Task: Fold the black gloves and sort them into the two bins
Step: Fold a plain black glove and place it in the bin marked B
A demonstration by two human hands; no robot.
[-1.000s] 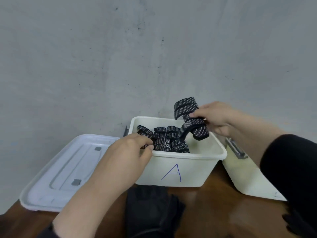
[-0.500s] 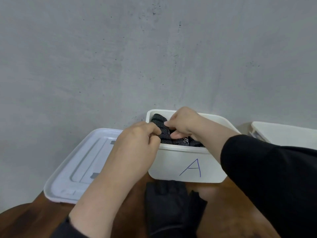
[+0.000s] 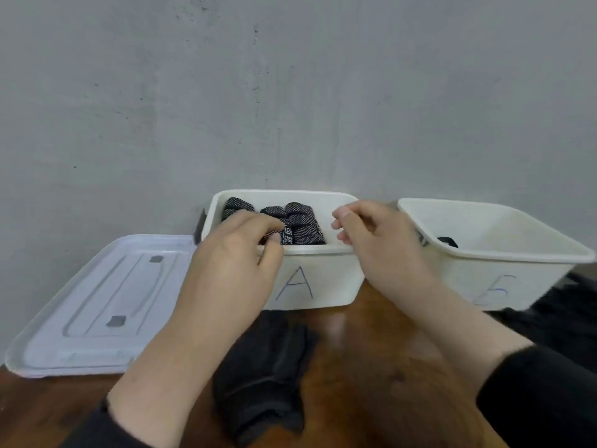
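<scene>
Two white bins sit side by side on the brown counter against a grey wall. Bin A, marked with a hand-drawn letter on its front, holds a row of folded gloves, black with a fine pale dotted weave, packed side by side, one showing a white printed label. My left hand reaches over the near rim of that bin, its fingers curled down among the gloves; whether they pinch one I cannot tell, since my knuckles hide the tips. My right hand hovers just beside the bin's right end, fingers loosely bent and holding nothing. The second bin, to the right, shows a blurred letter on its front and a small dark piece of glove low inside. Another black glove lies flat on the counter between my forearms, in front of bin A. More black fabric lies at the right edge. A white lid lies flat to the left.
</scene>
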